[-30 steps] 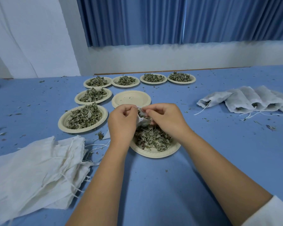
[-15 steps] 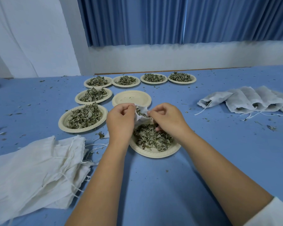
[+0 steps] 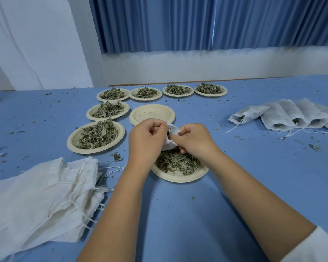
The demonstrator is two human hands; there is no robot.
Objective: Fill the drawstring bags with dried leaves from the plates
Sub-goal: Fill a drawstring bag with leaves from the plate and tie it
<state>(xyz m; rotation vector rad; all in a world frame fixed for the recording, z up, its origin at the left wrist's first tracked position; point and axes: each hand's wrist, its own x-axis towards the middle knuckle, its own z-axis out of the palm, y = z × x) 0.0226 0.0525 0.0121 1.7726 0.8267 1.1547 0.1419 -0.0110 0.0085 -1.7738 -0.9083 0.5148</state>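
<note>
— Where do we have the bag (image 3: 171,131)?

— In the middle of the frame, off the table, right above the near plate (image 3: 180,178) and its leaves (image 3: 178,161). Our left hand (image 3: 147,138) has its fingers curled round one side of the rim, and our right hand (image 3: 194,139) pinches the other side.

— Which way does it point?

— The mouth faces up and a little toward the top of the frame. The body hangs down toward the plate, so the long axis runs roughly upright. We can see a few leaves inside the opening, but most of the body is hidden behind our hands.

— How do we do this part well?

— We stretch the rim wide between both pinches and hold it low over the plate, so spilled leaves fall back on the pile. We probably let one side go only to scoop, pushing small pinches deep inside. The cloth looks thin and limp, so it will likely fold shut unless we hold the rim taut.
</note>
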